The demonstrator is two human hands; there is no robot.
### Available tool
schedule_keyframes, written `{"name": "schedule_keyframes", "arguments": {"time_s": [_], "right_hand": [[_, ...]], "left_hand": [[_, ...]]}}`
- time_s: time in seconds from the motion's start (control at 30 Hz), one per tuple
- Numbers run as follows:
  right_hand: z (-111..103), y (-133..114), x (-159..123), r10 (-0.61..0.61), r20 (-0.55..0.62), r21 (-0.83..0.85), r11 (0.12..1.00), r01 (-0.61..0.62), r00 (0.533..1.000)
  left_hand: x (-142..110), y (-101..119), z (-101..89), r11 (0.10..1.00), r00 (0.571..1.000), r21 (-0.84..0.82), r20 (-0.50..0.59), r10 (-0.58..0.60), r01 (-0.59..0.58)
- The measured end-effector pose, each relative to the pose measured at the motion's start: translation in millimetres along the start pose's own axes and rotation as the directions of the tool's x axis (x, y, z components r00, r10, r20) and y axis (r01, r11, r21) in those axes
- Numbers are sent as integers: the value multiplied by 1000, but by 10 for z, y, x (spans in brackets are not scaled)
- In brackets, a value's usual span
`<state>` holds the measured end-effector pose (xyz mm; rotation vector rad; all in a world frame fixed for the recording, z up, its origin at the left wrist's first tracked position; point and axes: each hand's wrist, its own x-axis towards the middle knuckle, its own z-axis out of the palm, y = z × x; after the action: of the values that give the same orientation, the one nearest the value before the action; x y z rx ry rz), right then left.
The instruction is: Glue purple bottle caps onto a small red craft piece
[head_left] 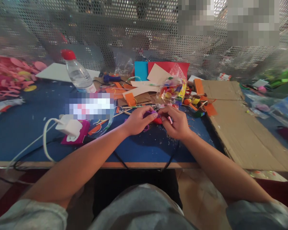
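My left hand point(138, 120) is closed, with a small purple piece point(154, 113) pinched between thumb and fingers. Close beside it, my right hand point(175, 122) has its fingers bent together at the piece's right end. A short pink stick-like bit point(170, 120) shows at the right fingers; whether they grip it I cannot tell. Below and between the hands is a red object point(157, 121), partly covered by them. A purple loop point(146, 127) hangs or lies just under my left hand. What exactly the right fingertips hold is hidden.
Craft scraps and orange paper point(130, 99) lie behind the hands, beside a clear plastic bag point(169, 90) of colourful bits. At left stand a water bottle point(79, 76) and a power strip point(85, 129) with a white charger point(69, 126). Cardboard point(247, 134) covers the right. A perforated metal panel point(105, 41) rises behind.
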<state>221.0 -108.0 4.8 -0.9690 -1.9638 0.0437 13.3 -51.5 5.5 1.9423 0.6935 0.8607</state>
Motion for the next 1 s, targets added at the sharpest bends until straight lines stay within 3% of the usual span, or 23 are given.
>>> {"name": "schedule_keyframes", "arguments": {"time_s": [0.37, 0.57, 0.8, 1.0], "right_hand": [[32, 11, -23, -45, -62, -97, 994, 39, 997], [48, 31, -37, -92, 3, -222, 971, 91, 996], [12, -26, -13, -37, -24, -89, 995, 35, 999], [-10, -58, -6, 29, -45, -84, 996, -33, 999]], "left_hand": [[0, 25, -22, 998, 1000, 60, -6, 1, -1], [-2, 12, 0, 998, 1000, 64, 24, -9, 7], [11, 8, -14, 1000, 999, 1, 36, -9, 9], [22, 11, -28, 998, 998, -41, 31, -48, 50]]}}
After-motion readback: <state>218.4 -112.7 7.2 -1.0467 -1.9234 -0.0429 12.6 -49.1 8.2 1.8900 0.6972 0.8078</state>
